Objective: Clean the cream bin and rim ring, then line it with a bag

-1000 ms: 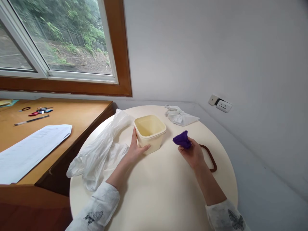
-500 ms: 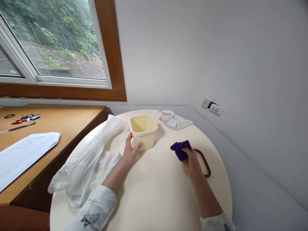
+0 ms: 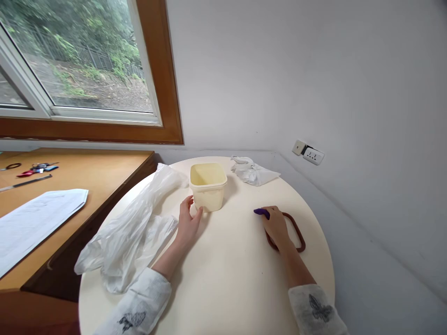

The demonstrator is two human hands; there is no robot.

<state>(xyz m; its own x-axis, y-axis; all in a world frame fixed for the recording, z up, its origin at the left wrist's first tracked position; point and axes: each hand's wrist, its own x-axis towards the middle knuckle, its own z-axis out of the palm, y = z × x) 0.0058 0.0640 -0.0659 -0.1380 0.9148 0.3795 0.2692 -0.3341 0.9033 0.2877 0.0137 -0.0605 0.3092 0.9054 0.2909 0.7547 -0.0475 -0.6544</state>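
Note:
A pale yellow square tub [image 3: 209, 193] stands upright on the round cream table [image 3: 230, 279], its top uncovered. Beside its near left corner is my left hand [image 3: 188, 223], thumb and fingers spread, with the fingertips close to the tub wall. My right hand [image 3: 276, 225] is closed over a purple cloth [image 3: 261, 212], most of which its fingers hide. Under and to the right of that hand lies a brown rounded frame [image 3: 296, 232], flat on the table.
A crumpled clear plastic bag [image 3: 129, 237] covers the table's left side. Another white bag [image 3: 253, 172] lies at the back. On the wooden desk [image 3: 115, 163] at left are papers [image 3: 38, 223], keys and a pen. The wall stands behind and right.
My right hand has turned over and lowered with the cloth, which now shows less. My left hand has eased slightly away from the tub, its fingers opened.

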